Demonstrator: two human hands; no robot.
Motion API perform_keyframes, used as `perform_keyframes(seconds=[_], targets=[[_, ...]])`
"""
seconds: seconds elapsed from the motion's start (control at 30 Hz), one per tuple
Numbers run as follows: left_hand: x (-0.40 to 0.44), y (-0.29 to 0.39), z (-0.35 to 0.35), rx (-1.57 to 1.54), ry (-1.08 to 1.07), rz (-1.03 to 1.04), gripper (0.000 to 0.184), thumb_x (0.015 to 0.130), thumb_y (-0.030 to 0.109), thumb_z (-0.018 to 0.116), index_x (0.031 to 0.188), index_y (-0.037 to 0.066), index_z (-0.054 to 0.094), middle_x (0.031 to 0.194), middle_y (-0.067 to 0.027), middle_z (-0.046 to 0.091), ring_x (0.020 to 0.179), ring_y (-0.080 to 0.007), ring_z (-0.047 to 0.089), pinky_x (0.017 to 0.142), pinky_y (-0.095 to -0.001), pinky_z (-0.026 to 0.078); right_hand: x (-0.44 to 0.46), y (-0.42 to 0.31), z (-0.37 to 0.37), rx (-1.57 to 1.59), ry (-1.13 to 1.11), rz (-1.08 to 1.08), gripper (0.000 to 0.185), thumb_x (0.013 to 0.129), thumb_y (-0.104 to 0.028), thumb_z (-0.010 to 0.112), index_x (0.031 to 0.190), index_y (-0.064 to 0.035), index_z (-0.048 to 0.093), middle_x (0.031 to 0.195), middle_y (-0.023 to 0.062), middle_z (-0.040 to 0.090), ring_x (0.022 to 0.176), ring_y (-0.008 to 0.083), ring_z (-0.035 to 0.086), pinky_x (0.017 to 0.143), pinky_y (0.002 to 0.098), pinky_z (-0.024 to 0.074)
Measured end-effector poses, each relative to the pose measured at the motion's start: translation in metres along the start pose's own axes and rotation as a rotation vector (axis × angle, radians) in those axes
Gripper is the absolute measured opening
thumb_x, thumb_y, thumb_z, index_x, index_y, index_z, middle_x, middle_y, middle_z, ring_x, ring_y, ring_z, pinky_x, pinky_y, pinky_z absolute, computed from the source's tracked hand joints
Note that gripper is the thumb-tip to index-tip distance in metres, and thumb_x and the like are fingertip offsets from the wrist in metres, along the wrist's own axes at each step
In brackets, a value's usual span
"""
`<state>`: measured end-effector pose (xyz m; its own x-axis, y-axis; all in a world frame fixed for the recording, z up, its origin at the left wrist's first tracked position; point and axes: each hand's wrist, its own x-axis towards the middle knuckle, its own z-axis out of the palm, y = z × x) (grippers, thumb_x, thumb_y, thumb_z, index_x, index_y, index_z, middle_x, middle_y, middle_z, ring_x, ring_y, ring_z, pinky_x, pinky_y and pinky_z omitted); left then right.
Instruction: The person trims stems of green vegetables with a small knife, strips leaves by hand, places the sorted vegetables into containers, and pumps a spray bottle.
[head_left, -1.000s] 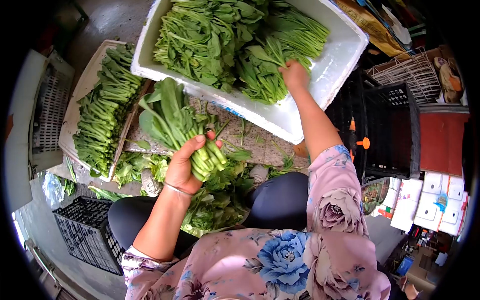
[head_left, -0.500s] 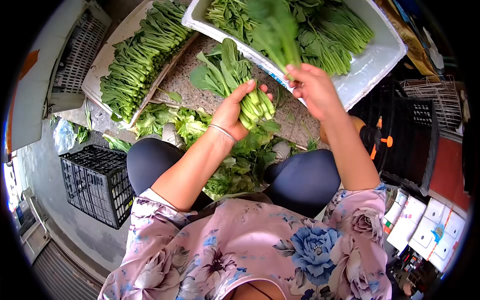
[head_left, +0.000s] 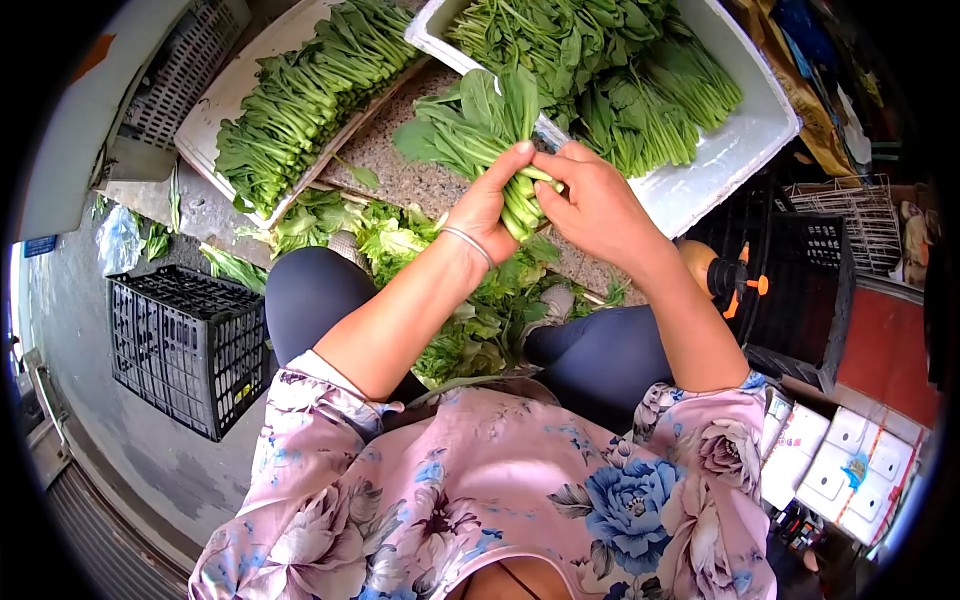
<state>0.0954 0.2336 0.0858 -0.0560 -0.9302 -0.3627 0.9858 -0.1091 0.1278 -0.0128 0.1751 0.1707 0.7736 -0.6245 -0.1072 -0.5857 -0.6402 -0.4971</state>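
A bunch of leafy green vegetables (head_left: pixel 475 125), pale stems toward me and leaves pointing away, is gripped in my left hand (head_left: pixel 475 215). My left fingers wrap round its stems. My right hand (head_left: pixel 597 205) meets it from the right, thumb and fingers closed on stems at the bunch's edge. Just beyond my hands, a white foam box (head_left: pixel 735 150) holds more of the same greens (head_left: pixel 640 125). To the left, a neat row of greens (head_left: pixel 300 105) lies on a white foam lid or tray (head_left: pixel 200 125). Part of the held stems is hidden by my fingers.
Loose trimmed leaves (head_left: pixel 465 335) pile on the ground between my legs. A black plastic crate (head_left: pixel 190 345) stands at left, near a clear plastic bag (head_left: pixel 120 240). At right are a sprayer with orange parts (head_left: pixel 740 280), a black crate (head_left: pixel 805 290) and white foam boxes (head_left: pixel 855 465).
My right hand has come down and left from above the foam box, bringing its greens to the bunch in my left hand. The hands now touch or nearly touch. The view has shifted slightly.
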Motion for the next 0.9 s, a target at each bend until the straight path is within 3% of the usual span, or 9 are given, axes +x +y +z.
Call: perform_keyframes(seconds=[0.07,0.1,0.17,0.23,0.33,0.47,0.67,0.73,0.9], targets=[[0.002,0.004,-0.001,0.001,-0.023,-0.036,0.032,0.077,0.027,0.064,0.098,0.005,0.053,0.09,-0.0107,0.06,0.079,-0.0217,0.061,0.077,-0.0343,0.051,0.003,-0.002,-0.004,0.099,-0.067,-0.039,0.03,0.081,-0.009,0.051,0.109,-0.0017,0.057,0.088,0.0087,0.052,0.072,0.0141,0.052,0.063,0.0251,0.0413],[-0.006,0.005,0.014,-0.056,-0.028,-0.055,0.023,0.076,0.019,0.062,0.093,0.005,0.054,0.084,-0.0111,0.061,0.075,-0.0227,0.061,0.073,-0.0357,0.052,0.001,-0.004,-0.006,0.095,-0.077,-0.066,0.03,0.081,-0.009,0.051,0.109,-0.0017,0.057,0.088,0.0087,0.052,0.072,0.0141,0.052,0.063,0.0251,0.0413],[-0.004,0.004,0.019,-0.137,-0.023,-0.008,0.02,0.076,0.019,0.062,0.09,0.005,0.055,0.082,-0.0106,0.061,0.075,-0.0227,0.061,0.073,-0.0369,0.052,-0.001,-0.01,-0.001,0.358,0.406,0.039,0.03,0.083,-0.019,0.051,0.109,-0.0054,0.057,0.095,0.0111,0.053,0.084,0.0204,0.053,0.071,0.0322,0.0431],[-0.003,0.005,0.014,-0.168,-0.057,0.066,0.019,0.076,0.019,0.062,0.088,0.004,0.056,0.081,-0.0105,0.061,0.075,-0.0225,0.061,0.073,-0.0362,0.052,-0.01,-0.006,0.013,0.45,0.789,-0.098,0.046,0.089,-0.033,0.038,0.123,-0.0028,0.043,0.116,0.0132,0.047,0.105,0.0208,0.044,0.087,0.0315,0.0355],[-0.009,0.007,0.015,-0.191,-0.136,0.069,0.022,0.075,0.019,0.064,0.089,0.003,0.057,0.085,-0.0094,0.062,0.08,-0.024,0.062,0.074,-0.0366,0.052,-0.011,-0.023,0.032,0.649,1.077,0.208,0.062,0.089,-0.046,0.017,0.129,-0.0017,0.032,0.127,0.0175,0.038,0.114,0.0254,0.038,0.094,0.0362,0.0279],[-0.006,-0.003,0.001,-0.197,-0.218,0.011,0.017,0.076,0.015,0.062,0.088,0.004,0.058,0.084,-0.0052,0.062,0.076,-0.0173,0.061,0.073,-0.0298,0.05,0.02,-0.016,0.063,0.884,0.429,0.179,0.055,0.094,-0.039,0.022,0.121,0.003,0.045,0.12,0.0173,0.047,0.112,0.0253,0.042,0.096,0.0317,0.0277],[-0.006,0.001,-0.004,-0.082,-0.002,0.088,0.015,0.076,0.013,0.062,0.089,0.006,0.059,0.083,-0.004,0.062,0.074,-0.0151,0.06,0.07,-0.0288,0.049,0.024,-0.007,0.074,1.185,0.527,0.256,0.038,0.089,-0.019,0.045,0.115,0.0093,0.047,0.117,0.0171,0.05,0.105,0.0191,0.049,0.09,0.0287,0.0368],[-0.009,0.002,-0.004,-0.051,0.04,0.101,0.015,0.076,0.012,0.062,0.09,0.005,0.059,0.084,-0.0048,0.062,0.075,-0.0157,0.06,0.07,-0.0288,0.049,0.026,0.013,0.08,1.627,0.467,0.438,0.036,0.088,-0.015,0.047,0.115,0.0083,0.048,0.116,0.0161,0.051,0.103,0.02,0.05,0.089,0.0296,0.0381],[-0.019,0.06,0.015,0.182,0.247,0.255,0.017,0.077,0.012,0.063,0.09,0.002,0.058,0.083,-0.0091,0.061,0.072,-0.0178,0.06,0.064,-0.03,0.051,0.073,-0.029,0.079,1.508,0.412,0.298,0.032,0.084,-0.007,0.05,0.113,0.0064,0.05,0.111,0.0144,0.054,0.094,0.0186,0.055,0.082,0.0279,0.0439]])
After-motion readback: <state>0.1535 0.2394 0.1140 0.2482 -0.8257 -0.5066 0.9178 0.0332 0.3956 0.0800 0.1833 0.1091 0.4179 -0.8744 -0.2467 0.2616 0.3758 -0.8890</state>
